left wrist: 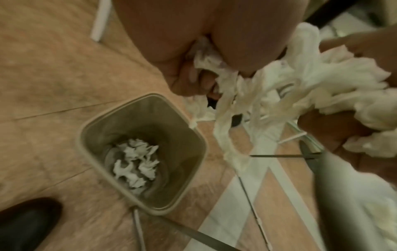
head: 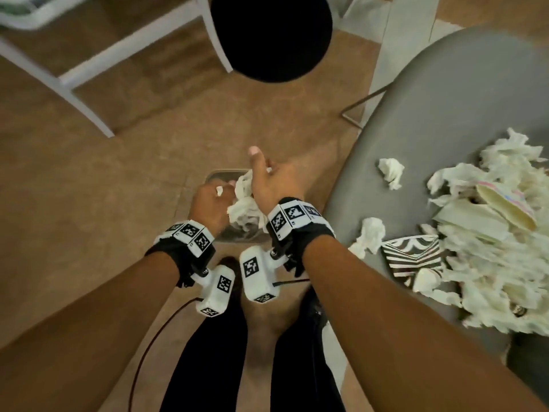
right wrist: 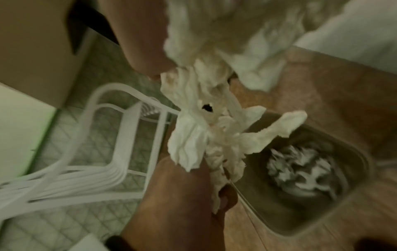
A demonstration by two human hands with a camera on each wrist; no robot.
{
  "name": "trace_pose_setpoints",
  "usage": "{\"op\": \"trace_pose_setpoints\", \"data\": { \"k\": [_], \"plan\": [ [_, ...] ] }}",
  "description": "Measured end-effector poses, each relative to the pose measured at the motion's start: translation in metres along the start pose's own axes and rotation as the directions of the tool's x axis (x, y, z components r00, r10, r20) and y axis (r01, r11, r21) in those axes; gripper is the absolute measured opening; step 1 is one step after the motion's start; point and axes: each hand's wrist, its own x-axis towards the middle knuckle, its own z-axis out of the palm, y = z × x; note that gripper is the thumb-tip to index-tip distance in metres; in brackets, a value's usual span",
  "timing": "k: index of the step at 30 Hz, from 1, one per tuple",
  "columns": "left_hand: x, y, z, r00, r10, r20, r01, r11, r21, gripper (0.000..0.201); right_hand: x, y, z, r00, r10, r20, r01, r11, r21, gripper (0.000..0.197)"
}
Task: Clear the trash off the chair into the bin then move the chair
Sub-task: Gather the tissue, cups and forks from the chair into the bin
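Both hands hold one loose bundle of crumpled tissue (head: 244, 203) between them: the left hand (head: 209, 208) has its fingers curled into the wad from the 9 o'clock side, and the right hand (head: 274, 181) cups it from 3 o'clock with the thumb raised. The tissue looks very light, soft and springy, so it will squash under a squeeze but shed bits easily; long tails (left wrist: 227, 135) hang from the bundle, and a firm gather around the middle, rather than a pinch at the ends, seems the safer hold. Directly below the hands stands the bin (left wrist: 194, 132), open-topped, with a few crumpled tissues (left wrist: 135, 161) already at its bottom. In the left wrist view one tail hangs just beside the rim, so a stray piece could land on the floor (head: 118, 185). At 3 o'clock from the hands, the grey chair (head: 430, 114) carries a large heap of tissue (head: 487, 233), flattened paper cups (head: 502, 203) and a striped wrapper (head: 413, 254); these are stiffer and better taken by their edges.
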Motion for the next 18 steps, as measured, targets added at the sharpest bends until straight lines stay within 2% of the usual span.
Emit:
{"op": "trace_pose_setpoints", "data": {
  "k": [2,6,10,11,13,15,18],
  "plan": [
    [0.014,-0.035,0.001,0.996,-0.068,0.059,0.068,0.998,-0.009,0.034,0.015,0.017,0.035,0.996,0.087,-0.015,-0.088,0.996,-0.027,0.062],
    [0.036,-0.074,0.005,0.972,-0.214,0.099,0.232,0.942,-0.241,0.049,0.047,0.056,0.086,0.948,0.314,0.049,-0.316,0.948,0.046,0.056],
    [0.050,-0.087,0.003,0.885,-0.371,0.280,0.459,0.793,-0.399,0.041,0.070,0.080,0.114,0.905,0.381,0.189,-0.398,0.915,0.059,0.050],
    [0.051,-0.087,0.002,0.875,-0.381,0.299,0.475,0.791,-0.384,0.036,0.074,0.083,0.116,0.898,0.384,0.214,-0.401,0.915,0.041,0.048],
    [0.053,-0.087,0.001,0.866,-0.384,0.321,0.480,0.818,-0.316,0.030,0.076,0.088,0.113,0.877,0.411,0.249,-0.424,0.906,-0.001,0.044],
    [0.054,-0.079,-0.001,0.873,-0.379,0.306,0.452,0.864,-0.221,0.035,0.073,0.090,0.106,0.870,0.400,0.287,-0.406,0.913,-0.041,0.040],
    [0.048,-0.057,0.001,0.931,-0.242,0.272,0.259,0.966,-0.026,0.025,0.063,0.085,0.089,0.885,0.340,0.319,-0.354,0.935,-0.015,0.035]
  ]
}}
